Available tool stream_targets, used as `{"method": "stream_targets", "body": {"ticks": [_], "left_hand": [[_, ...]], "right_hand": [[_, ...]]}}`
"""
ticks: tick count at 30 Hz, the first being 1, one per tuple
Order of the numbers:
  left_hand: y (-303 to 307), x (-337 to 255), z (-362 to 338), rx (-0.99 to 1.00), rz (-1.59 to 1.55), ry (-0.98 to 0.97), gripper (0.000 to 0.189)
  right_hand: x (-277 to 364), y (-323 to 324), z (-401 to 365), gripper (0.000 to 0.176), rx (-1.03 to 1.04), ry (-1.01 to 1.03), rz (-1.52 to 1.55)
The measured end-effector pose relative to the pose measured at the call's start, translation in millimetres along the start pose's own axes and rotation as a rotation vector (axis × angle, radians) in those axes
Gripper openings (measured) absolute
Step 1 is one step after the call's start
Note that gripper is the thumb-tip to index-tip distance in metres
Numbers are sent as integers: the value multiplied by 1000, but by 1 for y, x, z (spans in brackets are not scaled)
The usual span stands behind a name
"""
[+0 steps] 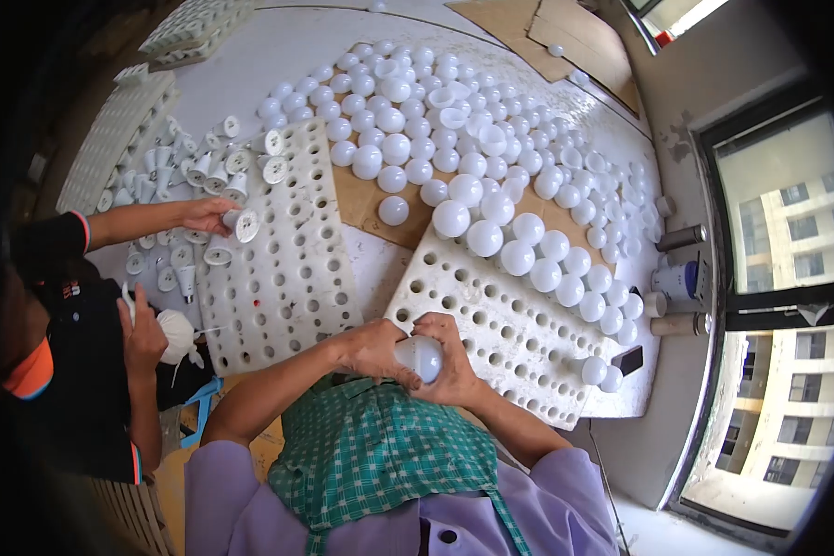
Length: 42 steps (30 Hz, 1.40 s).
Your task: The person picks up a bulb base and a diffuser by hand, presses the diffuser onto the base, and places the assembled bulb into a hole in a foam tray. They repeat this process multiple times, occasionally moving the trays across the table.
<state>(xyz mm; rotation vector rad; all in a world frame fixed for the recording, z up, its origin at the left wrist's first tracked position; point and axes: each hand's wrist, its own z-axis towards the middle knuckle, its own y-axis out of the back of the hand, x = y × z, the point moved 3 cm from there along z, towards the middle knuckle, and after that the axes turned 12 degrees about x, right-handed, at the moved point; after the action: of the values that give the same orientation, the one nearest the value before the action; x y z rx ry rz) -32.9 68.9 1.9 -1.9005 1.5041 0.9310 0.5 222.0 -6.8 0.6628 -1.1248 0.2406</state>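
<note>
A white light bulb [421,356] is held between my two hands in front of the green checked apron. My left hand [376,352] wraps round its left side, and my right hand [449,360] grips it from the right. The bulb's base is hidden by my fingers. Just beyond my hands lies a white foam tray [423,289] with rows of holes. Rows of round white bulbs [516,258] stand along that tray's far side. Two more bulbs [594,371] sit at its right end, close to a dark phone-like object [629,360].
At left, a co-worker's hand [208,216] holds a white lamp base beside another foam tray [292,218]. Many lamp bases [215,176] lie behind it. Loose white globes [394,148] cover cardboard at the back. Metal cylinders [681,238] stand by the window wall.
</note>
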Motion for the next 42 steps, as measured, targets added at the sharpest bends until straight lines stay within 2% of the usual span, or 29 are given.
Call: {"method": "stream_targets", "body": {"ticks": [1,2,4,6,7,8,9,10,12,13,15,17,20,22,24,26,27,28,29,30,31,32,34,37,38,40,42], "left_hand": [[1,7,6,-13,-108,-19,64],[2,14,12,-24,-222,-29,62],[1,19,24,-31,-230,-97,62],[-1,34,28,-64,-256,-150,62],[-2,46,29,-141,-294,-182,69],[-1,55,27,-220,-336,-211,75],[-1,63,23,-204,-430,-158,69],[0,69,22,-198,-429,-155,69],[3,81,22,-207,-518,-149,62],[3,78,22,-208,-517,-149,62],[8,71,18,-298,-470,-111,46],[12,86,17,-345,-471,-151,46],[21,104,1,-421,-515,-186,45],[27,117,-18,-555,-493,-102,44],[34,146,-29,-656,-502,-100,40],[48,179,-45,-1012,-352,-116,38],[56,170,-62,-1131,-250,7,35],[65,168,-70,-1153,-254,23,35],[74,168,-82,-1226,-155,134,36],[79,171,-98,-1297,-58,258,37],[85,184,-105,-1422,76,161,39],[91,199,-111,-1468,143,175,40],[99,213,-121,-1510,141,202,41],[109,224,-117,-1412,35,340,47],[112,223,-113,-1377,75,343,50],[118,229,-104,-1396,181,365,52],[128,228,-105,-1360,122,396,59]], "right_hand": [[-4,3,-3,75,43,-64,-34],[-10,4,-9,71,-5,-92,-19],[-23,2,-28,68,-144,-202,140],[-27,22,-53,68,-295,-300,81],[-32,41,-74,67,-378,-322,-83],[-27,62,-91,66,-498,-445,-154],[-36,83,-117,65,-590,-483,-376],[-26,106,-126,66,-575,-507,-708],[-32,139,-158,63,-539,-638,-987],[-41,149,-174,62,-503,-731,-1019],[-47,160,-184,64,-416,-822,-1037],[-48,162,-183,65,-389,-814,-1067],[-47,160,-181,61,-323,-955,-1036],[-35,160,-160,57,-379,-899,-1111],[-35,164,-130,48,-523,-620,-985],[-25,157,-71,38,-549,-552,-677],[-31,146,-44,36,-473,-505,-533],[-37,131,-15,33,-394,-455,-389],[-37,111,22,34,-248,-365,-416],[-43,90,53,34,-74,-361,-381],[-53,70,84,35,49,-338,-409],[-77,52,108,42,171,-420,-426],[-128,21,146,52,249,-388,-768],[-171,-1,186,62,402,-680,-842],[-185,-6,191,62,411,-662,-842],[-215,-9,192,60,373,-774,-870],[-225,-10,190,58,339,-710,-882]]}}
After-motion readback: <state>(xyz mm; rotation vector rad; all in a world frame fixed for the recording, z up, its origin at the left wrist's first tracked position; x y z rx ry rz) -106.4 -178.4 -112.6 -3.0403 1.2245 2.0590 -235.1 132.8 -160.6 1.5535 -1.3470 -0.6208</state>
